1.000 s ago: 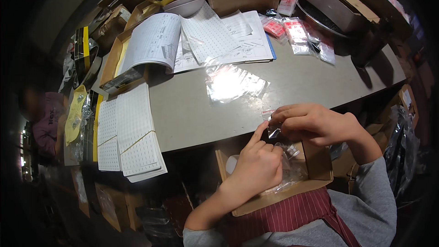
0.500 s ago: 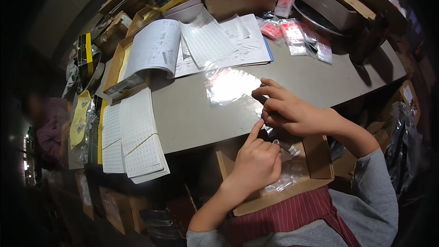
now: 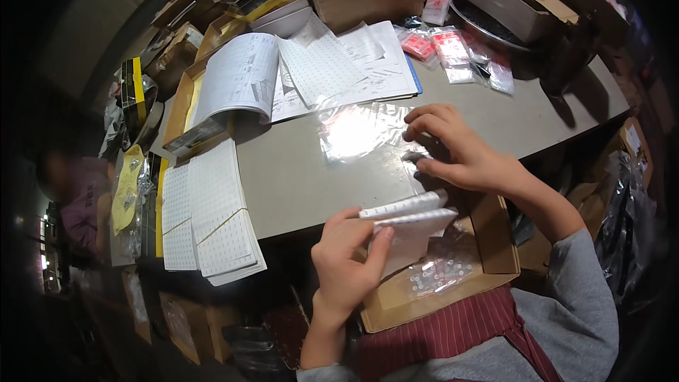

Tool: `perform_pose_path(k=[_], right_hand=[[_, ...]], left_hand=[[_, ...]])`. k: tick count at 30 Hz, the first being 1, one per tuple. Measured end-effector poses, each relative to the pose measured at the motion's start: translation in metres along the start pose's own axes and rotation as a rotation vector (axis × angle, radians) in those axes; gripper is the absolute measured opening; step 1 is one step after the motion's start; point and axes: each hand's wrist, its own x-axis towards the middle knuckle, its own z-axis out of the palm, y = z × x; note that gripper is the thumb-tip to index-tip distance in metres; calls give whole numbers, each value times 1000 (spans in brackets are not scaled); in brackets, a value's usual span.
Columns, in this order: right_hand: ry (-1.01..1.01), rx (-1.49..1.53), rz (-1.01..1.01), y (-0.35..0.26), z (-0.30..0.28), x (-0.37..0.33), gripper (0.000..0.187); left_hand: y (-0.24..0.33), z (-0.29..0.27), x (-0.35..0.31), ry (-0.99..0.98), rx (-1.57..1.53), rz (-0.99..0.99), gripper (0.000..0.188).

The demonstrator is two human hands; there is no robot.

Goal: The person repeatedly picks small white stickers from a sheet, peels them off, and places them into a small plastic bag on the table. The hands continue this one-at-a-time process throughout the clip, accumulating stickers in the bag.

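My left hand (image 3: 348, 258) grips a folded printed sheet of white paper (image 3: 410, 221) between thumb and fingers, over the near side of an open cardboard box (image 3: 498, 240). My right hand (image 3: 456, 148) hovers at the table's front edge, thumb and fingers apart. Below its fingertips is a small dark piece (image 3: 414, 158), too small to name. Just left of that hand, clear plastic bags (image 3: 353, 134) lie on the table and glare in the light. Inside the box a clear bag of small round white parts (image 3: 440, 274) shows; the paper hides some of the box.
An open binder of drawings (image 3: 382, 85) lies at the back. Banded stacks of printed sheets (image 3: 212, 212) overhang the left front edge. Small red-and-white bags (image 3: 453, 49) sit at the back right. Cartons (image 3: 364, 1) line the rear. A person (image 3: 85, 198) is at the far left.
My left hand has left my right fingertips, moved down and left, and now holds the folded paper above the box. My right hand has risen slightly and its fingers have spread.
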Motion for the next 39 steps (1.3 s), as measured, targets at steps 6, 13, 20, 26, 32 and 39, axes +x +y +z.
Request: perform_pose_path(k=[6,13,20,26,32,39], right_hand=[[64,-18,-200,-37,-4,-17,36],[22,-149,-245,-43,7,-22,31],[-6,-264,-325,-44,15,-28,28],[-125,29,-49,-18,-17,-15,30],[-464,115,290,-7,-37,17,27],[-417,-81,237,-1,-26,21,29]], left_hand=[[-11,3,-7,67,-88,-151,15],[-2,8,-6,18,-50,-58,12],[-6,13,-12,5,-82,-87,9],[-5,8,-17,27,-111,-190,13],[-10,2,-21,7,-230,-271,17],[-15,-10,-31,92,-384,-354,17]])
